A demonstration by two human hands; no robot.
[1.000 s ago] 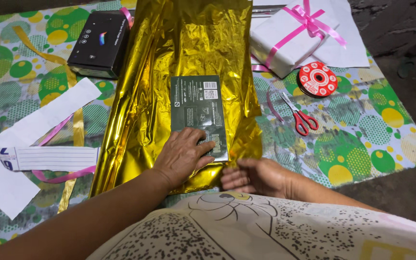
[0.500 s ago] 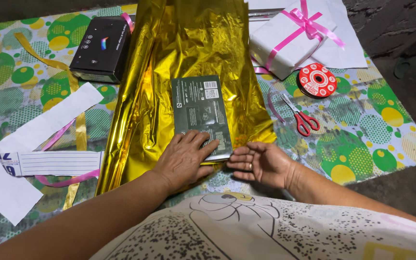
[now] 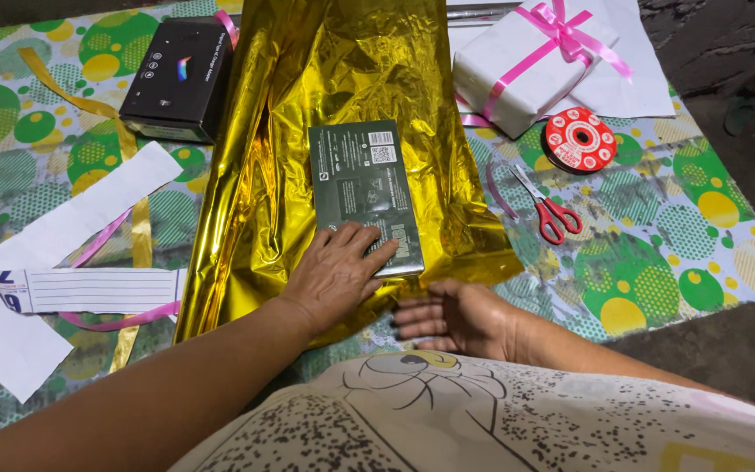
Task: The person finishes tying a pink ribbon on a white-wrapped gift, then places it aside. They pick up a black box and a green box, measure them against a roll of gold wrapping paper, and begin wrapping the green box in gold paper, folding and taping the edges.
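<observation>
You are pinning the dark green box (image 3: pixel 364 197) flat on the gold foil sheet (image 3: pixel 351 70) with your left hand (image 3: pixel 338 275), palm down and fingers spread, gripping nothing. Your right hand (image 3: pixel 452 316) is lying open at the sheet's near edge, seemingly touching it. You are positioning the box for wrapping; the next move calls for lifting that edge over it.
</observation>
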